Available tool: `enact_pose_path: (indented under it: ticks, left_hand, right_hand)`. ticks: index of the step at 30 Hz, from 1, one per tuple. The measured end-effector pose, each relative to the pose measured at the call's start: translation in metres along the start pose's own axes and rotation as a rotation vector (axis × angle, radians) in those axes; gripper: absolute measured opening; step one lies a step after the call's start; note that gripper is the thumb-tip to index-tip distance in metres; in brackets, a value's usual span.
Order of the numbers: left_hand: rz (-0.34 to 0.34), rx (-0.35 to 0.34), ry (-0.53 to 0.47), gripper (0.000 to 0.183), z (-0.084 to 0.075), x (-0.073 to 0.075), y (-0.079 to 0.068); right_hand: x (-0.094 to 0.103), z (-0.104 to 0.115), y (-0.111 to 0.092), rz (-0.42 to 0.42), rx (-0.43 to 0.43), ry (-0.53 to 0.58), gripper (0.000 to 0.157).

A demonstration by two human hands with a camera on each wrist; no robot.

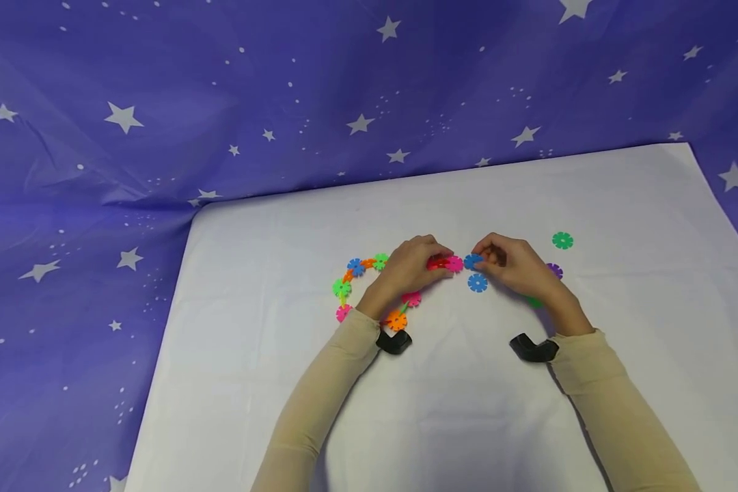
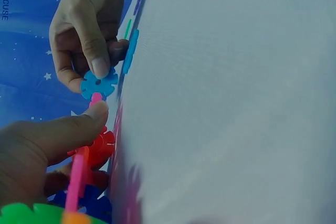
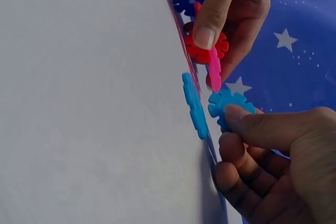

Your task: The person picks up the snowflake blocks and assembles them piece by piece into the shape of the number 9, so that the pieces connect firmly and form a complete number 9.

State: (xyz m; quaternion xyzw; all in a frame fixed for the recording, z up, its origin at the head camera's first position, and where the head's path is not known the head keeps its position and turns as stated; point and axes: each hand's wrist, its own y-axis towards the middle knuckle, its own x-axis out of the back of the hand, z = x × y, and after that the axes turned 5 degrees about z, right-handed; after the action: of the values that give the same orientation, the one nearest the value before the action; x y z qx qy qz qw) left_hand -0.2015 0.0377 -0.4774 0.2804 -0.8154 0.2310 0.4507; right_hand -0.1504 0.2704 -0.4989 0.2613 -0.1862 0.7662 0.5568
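A chain of colourful notched plastic snowflake discs curves over the white cloth, with an orange disc (image 1: 396,320) and a light green disc (image 1: 342,288) among its links. My left hand (image 1: 413,265) pinches the chain's end near a red disc (image 3: 195,51) and a pink disc (image 1: 454,264). Between thumb and fingers, my right hand (image 1: 516,266) holds a blue disc (image 3: 227,106) at the pink disc's edge, set crosswise to it. Whether their slots interlock, I cannot tell. A second blue disc (image 1: 477,283) lies loose just below. My left hand and wrist hide part of the chain.
A loose green disc (image 1: 562,240) lies to the right, with a purple disc (image 1: 555,270) and another green disc (image 1: 534,302) partly behind my right hand. The white-covered table (image 1: 252,383) ends at a purple star-patterned cloth (image 1: 320,89) at the back.
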Motion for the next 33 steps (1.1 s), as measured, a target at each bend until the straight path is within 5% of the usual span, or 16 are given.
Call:
enact_pose_path:
  ticks: [12,33]
  left_hand:
    - [-0.014,-0.002,-0.007,0.043,0.0011,-0.0005,-0.0010]
    - [-0.053,-0.032,-0.042,0.035,0.0052,-0.0005,-0.0010]
  right_hand:
    - [-0.0056,0.0013,-0.0002,-0.103,0.024,-0.014,0.015]
    - [-0.0096,0.0037,0.0003,-0.066,0.165,-0.082,0.026]
